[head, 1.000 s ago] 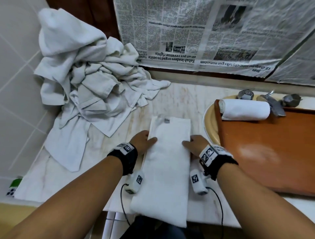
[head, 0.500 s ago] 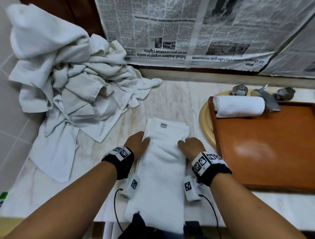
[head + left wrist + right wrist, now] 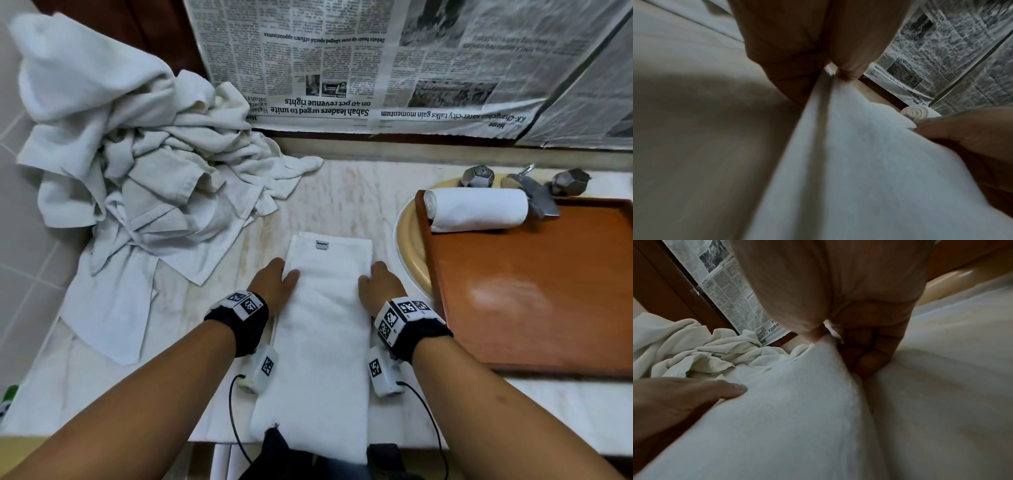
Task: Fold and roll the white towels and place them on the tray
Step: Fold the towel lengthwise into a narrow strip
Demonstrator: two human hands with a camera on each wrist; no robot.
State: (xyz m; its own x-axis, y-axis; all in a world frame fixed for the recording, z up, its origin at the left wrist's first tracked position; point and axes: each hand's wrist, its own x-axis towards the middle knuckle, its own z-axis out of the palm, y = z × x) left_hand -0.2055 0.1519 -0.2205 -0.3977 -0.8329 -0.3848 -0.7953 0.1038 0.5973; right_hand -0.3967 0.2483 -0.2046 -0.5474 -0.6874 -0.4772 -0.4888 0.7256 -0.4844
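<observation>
The near end of the folded towel [image 3: 322, 342] drops over the worktop [image 3: 342, 192] edge and is cut off behind dark cloth, and the left hand [image 3: 274, 284] fingers are tucked out of sight under its side. Pale marble worktop runs from a heap of loose towels [image 3: 137, 164] at left, past newspaper [image 3: 376, 68] on the back wall, to a wooden tray [image 3: 531, 291] carrying one rolled towel [image 3: 476, 209]. The folded towel lies between the two, long axis running away from the person, left grip pinching one edge and right hand [image 3: 380, 287] pinching the other.
</observation>
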